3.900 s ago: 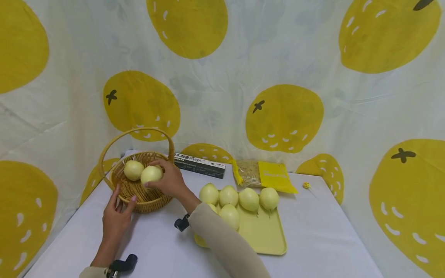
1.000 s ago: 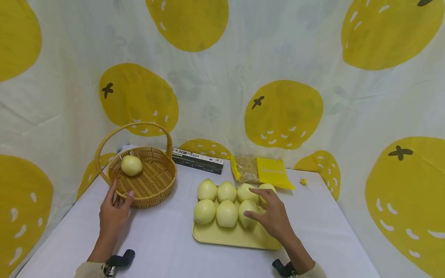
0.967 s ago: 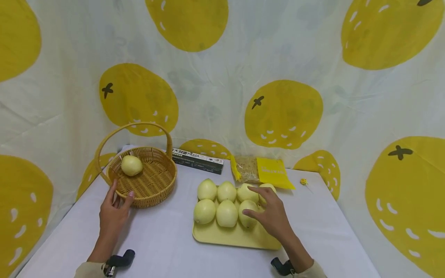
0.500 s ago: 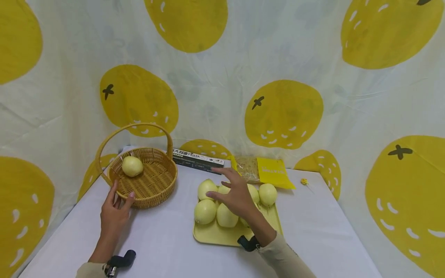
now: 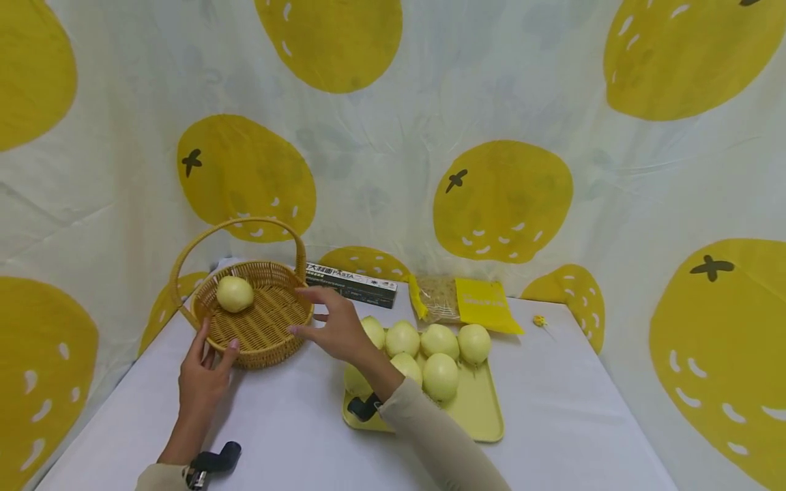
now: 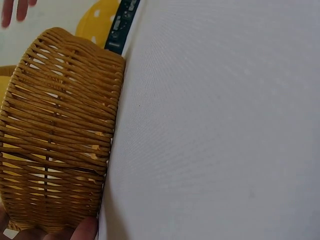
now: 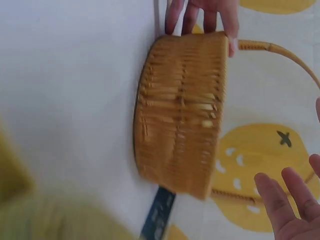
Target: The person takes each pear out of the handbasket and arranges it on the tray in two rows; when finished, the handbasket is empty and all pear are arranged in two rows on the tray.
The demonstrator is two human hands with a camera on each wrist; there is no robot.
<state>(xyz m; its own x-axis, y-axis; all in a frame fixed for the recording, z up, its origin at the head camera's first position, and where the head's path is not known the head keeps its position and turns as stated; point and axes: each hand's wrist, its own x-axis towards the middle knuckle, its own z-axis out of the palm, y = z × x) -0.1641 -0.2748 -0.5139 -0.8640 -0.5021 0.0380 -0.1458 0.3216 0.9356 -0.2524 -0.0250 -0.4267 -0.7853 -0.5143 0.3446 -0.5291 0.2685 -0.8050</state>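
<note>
A round wicker basket (image 5: 264,351) with a tall arched handle stands at the left of the table, one pale yellow-green pear (image 5: 235,294) inside. My left hand (image 5: 202,378) rests against its near-left side, a finger at the rim and the thumb on the outer wall. My right hand (image 5: 336,326) is at the basket's right rim, fingers spread with nothing between them. In the right wrist view the fingers (image 7: 275,200) stand apart beside the handle. On a yellow tray (image 5: 475,416) several pears (image 5: 440,376) sit in two rows, the front-left ones partly hidden by my right arm.
Behind the basket's right side lies a long dark pasta box (image 5: 353,288). A yellow-and-clear food packet (image 5: 467,303) lies behind the tray, and a small yellow flower-like item (image 5: 540,320) is at the far right. A fruit-print curtain (image 5: 381,164) hangs around the table.
Earlier the right hand held a second pear at the basket; a second later that pear was on the tray. Since then the right hand has moved left, back to the basket. The left hand stayed put.
</note>
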